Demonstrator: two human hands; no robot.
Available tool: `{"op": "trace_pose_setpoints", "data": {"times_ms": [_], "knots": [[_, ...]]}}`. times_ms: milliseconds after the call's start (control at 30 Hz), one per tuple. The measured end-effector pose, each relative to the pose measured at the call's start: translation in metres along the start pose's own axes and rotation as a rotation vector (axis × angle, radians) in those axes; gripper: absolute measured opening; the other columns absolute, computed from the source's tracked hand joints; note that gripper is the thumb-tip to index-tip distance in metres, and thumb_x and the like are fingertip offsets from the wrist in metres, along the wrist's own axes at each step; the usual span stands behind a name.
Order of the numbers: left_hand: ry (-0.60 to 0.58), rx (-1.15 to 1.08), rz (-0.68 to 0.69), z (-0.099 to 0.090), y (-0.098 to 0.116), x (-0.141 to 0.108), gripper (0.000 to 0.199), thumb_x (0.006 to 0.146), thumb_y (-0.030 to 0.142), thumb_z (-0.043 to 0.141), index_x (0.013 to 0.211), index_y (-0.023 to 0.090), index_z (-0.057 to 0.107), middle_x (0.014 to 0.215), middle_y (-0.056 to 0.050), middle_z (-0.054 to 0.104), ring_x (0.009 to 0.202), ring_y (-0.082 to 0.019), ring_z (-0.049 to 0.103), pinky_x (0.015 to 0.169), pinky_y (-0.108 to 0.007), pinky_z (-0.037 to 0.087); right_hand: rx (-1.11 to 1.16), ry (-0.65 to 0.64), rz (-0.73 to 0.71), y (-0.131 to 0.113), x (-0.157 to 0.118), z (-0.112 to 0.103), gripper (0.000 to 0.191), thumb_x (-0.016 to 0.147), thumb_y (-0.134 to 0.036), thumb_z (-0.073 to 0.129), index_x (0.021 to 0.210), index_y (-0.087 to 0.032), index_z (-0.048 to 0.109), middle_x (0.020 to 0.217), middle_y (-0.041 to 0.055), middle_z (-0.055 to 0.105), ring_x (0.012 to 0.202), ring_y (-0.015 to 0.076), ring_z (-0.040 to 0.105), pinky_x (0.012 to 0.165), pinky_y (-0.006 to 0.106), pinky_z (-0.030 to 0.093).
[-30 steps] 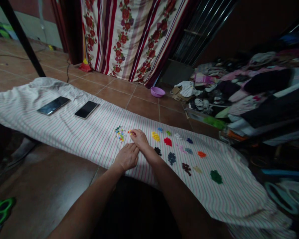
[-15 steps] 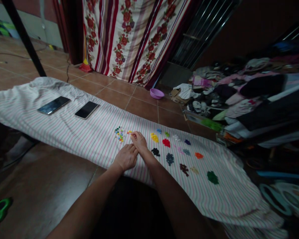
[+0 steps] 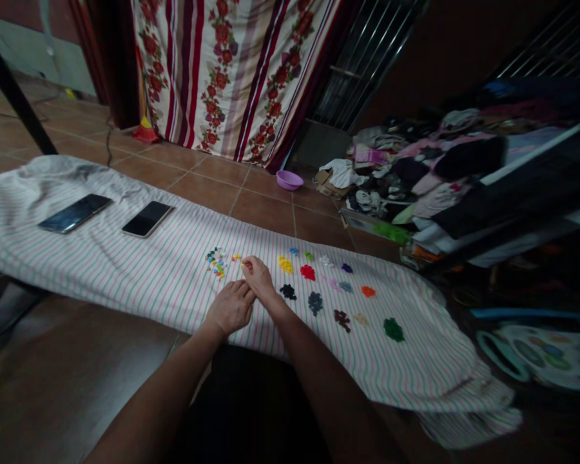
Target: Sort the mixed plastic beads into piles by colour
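Note:
My right hand [image 3: 258, 277] is closed in a pinch, with a small yellow piece [image 3: 243, 264] showing at its fingertips. Against its wrist side rests my left hand [image 3: 231, 307], its fingers curled together over the cloth; what they hold, if anything, is hidden. Just beyond the fingertips lie a few orange and yellow pieces [image 3: 236, 257]. A mixed scatter of coloured pieces [image 3: 216, 263] is left of them. Right of my hands are sorted piles, among them yellow pieces [image 3: 285, 264], red pieces [image 3: 308, 272], black pieces [image 3: 288, 292] and dark green pieces [image 3: 394, 329].
Two phones [image 3: 147, 219] lie on the left part of the striped cloth [image 3: 183, 258]. Past the far edge, a purple basin [image 3: 289, 180] sits on the tiled floor. Heaped clothes [image 3: 415, 167] are at the right, and a flowered curtain [image 3: 222, 77] hangs behind.
The view has shifted, so everything appears further left. Both hands keep nearly the same place on the cloth, the right still pinched beside the left.

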State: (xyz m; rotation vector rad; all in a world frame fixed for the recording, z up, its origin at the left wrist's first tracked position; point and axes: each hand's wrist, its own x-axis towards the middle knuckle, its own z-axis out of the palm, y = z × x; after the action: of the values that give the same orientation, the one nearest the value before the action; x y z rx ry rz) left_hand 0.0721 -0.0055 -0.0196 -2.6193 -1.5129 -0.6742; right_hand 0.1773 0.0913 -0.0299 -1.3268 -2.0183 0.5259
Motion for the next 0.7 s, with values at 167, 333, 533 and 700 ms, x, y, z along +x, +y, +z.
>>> {"op": "trace_pose_setpoints", "data": {"times_ms": [167,333,533,700], "knots": [[-0.002,0.006,-0.027,0.000,0.001,0.000,0.022,0.086,0.021,0.041,0.098,0.017,0.058,0.098,-0.009,0.061,0.096,-0.023,0.053,0.084,-0.039,0.044,0.006,-0.049,-0.045,0.002,0.001,-0.005,0.017,0.077,-0.012,0.047,0.086,-0.020,0.059,0.085,0.0013,0.062,0.079,0.0140,0.057,0.078,0.026,0.046],[-0.039,0.017,-0.041,-0.003,0.001,0.001,0.016,0.083,0.020,0.043,0.091,0.017,0.057,0.096,-0.009,0.060,0.097,-0.024,0.052,0.084,-0.039,0.044,-0.060,-0.003,-0.032,0.013,0.006,-0.026,0.017,0.078,-0.015,0.048,0.085,-0.021,0.063,0.083,0.0011,0.064,0.075,0.0139,0.057,0.073,0.025,0.045],[-0.049,-0.012,-0.046,-0.005,0.002,0.002,0.015,0.082,0.020,0.044,0.091,0.018,0.057,0.096,-0.009,0.059,0.100,-0.023,0.051,0.084,-0.040,0.044,-0.289,0.160,0.088,0.049,0.017,-0.066,0.021,0.080,-0.016,0.048,0.087,-0.021,0.067,0.086,0.0033,0.066,0.082,0.0169,0.057,0.079,0.029,0.043],[-0.040,-0.016,-0.046,-0.004,0.001,0.002,0.016,0.083,0.020,0.043,0.091,0.018,0.057,0.097,-0.009,0.059,0.101,-0.023,0.051,0.084,-0.040,0.044,-0.395,0.169,0.163,0.069,0.023,-0.083,0.023,0.081,-0.013,0.047,0.086,-0.021,0.068,0.089,0.0038,0.067,0.086,0.0167,0.057,0.084,0.029,0.042]]}}
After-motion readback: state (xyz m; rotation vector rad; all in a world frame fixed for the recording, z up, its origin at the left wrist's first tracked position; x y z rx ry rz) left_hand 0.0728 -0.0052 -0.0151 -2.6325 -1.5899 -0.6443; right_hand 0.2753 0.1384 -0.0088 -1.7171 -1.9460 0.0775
